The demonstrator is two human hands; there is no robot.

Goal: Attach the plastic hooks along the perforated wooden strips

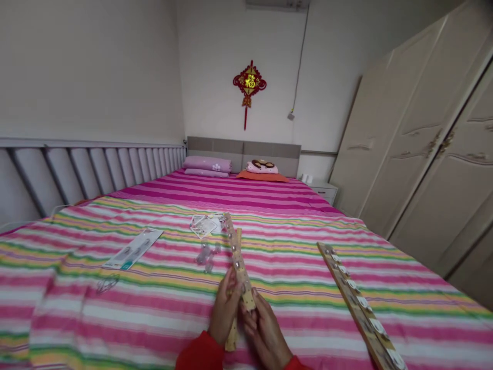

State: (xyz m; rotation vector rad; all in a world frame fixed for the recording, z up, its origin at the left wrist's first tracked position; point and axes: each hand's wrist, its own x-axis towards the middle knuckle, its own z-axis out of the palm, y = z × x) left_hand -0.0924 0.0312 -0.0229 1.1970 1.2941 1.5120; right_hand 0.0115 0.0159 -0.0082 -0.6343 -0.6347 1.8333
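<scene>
My left hand (225, 307) and my right hand (265, 329) both hold the near end of a light wooden strip (234, 247) with small shiny pieces along it. My fingers are wrapped round its edges. Beneath it lies a second wooden strip (231, 339), partly hidden by the first strip and my hands. Left of the strips, several small clear plastic pieces (205, 255) rest on the striped sheet. Just beyond them are white papers or packets (206, 225).
On the right lies a long wooden strip (346, 293) with round white pieces. A flat packet (134, 249) and a thin tangled loop (108, 282) are on the left. Pillows (208, 164) sit by the headboard; a railing (92, 172) borders the bed's left side.
</scene>
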